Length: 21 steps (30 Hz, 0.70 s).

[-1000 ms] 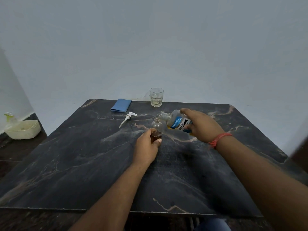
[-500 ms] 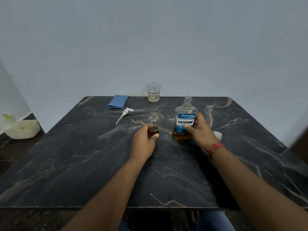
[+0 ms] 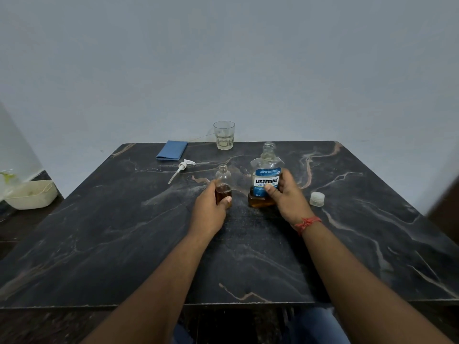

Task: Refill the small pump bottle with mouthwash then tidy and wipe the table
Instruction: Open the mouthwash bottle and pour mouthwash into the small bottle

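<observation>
The small clear bottle stands upright and uncapped on the dark marble table, with amber liquid in its lower part. My left hand is wrapped around its base. To its right the mouthwash bottle stands upright with no cap, a little amber liquid at the bottom, and my right hand grips its side. The white pump head lies on the table to the left of the small bottle. The mouthwash cap sits to the right of my right hand.
A folded blue cloth lies at the far left of the table. A drinking glass with a little liquid stands at the far edge. A cream basket sits on a ledge to the left, below table level.
The mouthwash bottle was tilted over the small bottle's mouth; my right hand has turned it upright and set it on the table. My left hand stays on the small bottle.
</observation>
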Tool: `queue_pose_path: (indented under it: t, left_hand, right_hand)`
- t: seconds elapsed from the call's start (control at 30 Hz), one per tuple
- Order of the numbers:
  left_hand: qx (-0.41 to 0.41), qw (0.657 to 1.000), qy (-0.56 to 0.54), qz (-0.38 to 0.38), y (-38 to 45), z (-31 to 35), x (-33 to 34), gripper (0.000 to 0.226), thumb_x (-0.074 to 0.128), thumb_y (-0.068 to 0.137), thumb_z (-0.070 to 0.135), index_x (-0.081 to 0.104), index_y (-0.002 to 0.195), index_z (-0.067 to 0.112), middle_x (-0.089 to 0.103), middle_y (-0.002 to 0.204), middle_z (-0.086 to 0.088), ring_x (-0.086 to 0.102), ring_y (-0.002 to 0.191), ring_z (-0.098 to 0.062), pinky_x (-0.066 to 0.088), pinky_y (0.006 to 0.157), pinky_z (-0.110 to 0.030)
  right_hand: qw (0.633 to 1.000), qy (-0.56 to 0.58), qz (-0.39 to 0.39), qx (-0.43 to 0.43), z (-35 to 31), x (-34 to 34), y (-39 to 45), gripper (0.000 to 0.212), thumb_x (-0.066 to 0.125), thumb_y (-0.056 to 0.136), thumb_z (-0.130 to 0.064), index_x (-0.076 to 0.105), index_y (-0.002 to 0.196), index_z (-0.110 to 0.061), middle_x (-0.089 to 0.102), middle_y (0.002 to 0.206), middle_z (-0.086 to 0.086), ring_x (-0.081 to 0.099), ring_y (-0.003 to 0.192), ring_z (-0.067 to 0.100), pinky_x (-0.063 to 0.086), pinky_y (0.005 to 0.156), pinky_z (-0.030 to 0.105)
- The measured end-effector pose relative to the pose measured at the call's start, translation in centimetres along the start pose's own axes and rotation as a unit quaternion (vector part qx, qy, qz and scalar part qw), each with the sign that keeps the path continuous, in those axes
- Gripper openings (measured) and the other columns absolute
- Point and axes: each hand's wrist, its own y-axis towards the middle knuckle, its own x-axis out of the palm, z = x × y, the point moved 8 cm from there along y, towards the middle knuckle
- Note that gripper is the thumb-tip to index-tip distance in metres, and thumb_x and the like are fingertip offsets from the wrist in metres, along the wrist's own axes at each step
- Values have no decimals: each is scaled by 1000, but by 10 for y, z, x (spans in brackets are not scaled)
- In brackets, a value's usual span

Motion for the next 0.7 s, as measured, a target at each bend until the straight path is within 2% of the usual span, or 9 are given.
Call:
queue_pose_path:
  t: [0.13,0.23,0.33,0.4,0.47,0.53,0.63,0.7]
  left_hand:
    - [0,1000,3,5,-1,2,-1,56,66,95,14,45,145,29,63,133,1,58,124,-15,46,108,-46]
    - [1,1000,1,1,-1,2,0,57,65,96,14,44,147,28,63,134,2,57,125,-15,46,109,-46]
    - [-4,1000,-4,-1,-1,1,0,57,65,96,14,43,147,28,62,135,1,57,125,-15,45,110,-46]
    - [-7,1000,-4,-2,-1,1,0,58,65,96,14,43,148,28,62,135,2,57,126,-15,45,110,-45]
    - [-8,1000,-4,-4,-1,1,0,55,65,96,15,45,146,27,63,134,3,57,124,-14,46,109,-44]
    - [-14,1000,-4,-3,-1,0,-1,49,66,96,15,49,141,26,64,132,3,58,123,-14,46,109,-43]
    - [-25,1000,-5,-7,0,-1,-3,42,66,95,15,53,133,25,64,129,3,58,122,-14,46,108,-41]
    - [-27,1000,-1,-12,0,-4,-7,40,67,94,16,54,130,28,64,127,5,59,120,-14,47,106,-40]
  right_hand:
    - [1000,-10,6,1,1,0,-1,37,56,96,-12,44,129,-27,63,121,-13,59,113,-1,49,93,19]
    - [1000,-8,8,4,3,0,-2,38,55,96,-12,44,129,-27,63,114,-19,59,105,-10,49,82,9]
    - [1000,-6,10,10,6,-1,-1,37,57,95,-12,45,126,-28,62,112,-20,59,104,-7,49,78,7]
    - [1000,-1,22,8,5,-4,-2,41,60,93,-11,44,128,-26,60,116,-18,57,108,-3,49,85,11]
    - [998,2,56,3,2,-12,-4,47,64,91,-13,42,132,-24,55,123,-15,51,116,1,44,97,20]
    - [993,-17,118,-17,-7,-23,-8,48,67,89,-17,44,131,-25,53,124,-11,50,117,5,42,100,23]
    - [968,-97,218,-71,-30,-31,-23,35,69,88,-21,50,116,-28,55,109,-7,54,101,5,48,89,24]
    - [955,-140,232,-120,-45,-19,-37,26,67,89,-20,50,106,-31,53,98,-9,54,90,3,49,77,21]
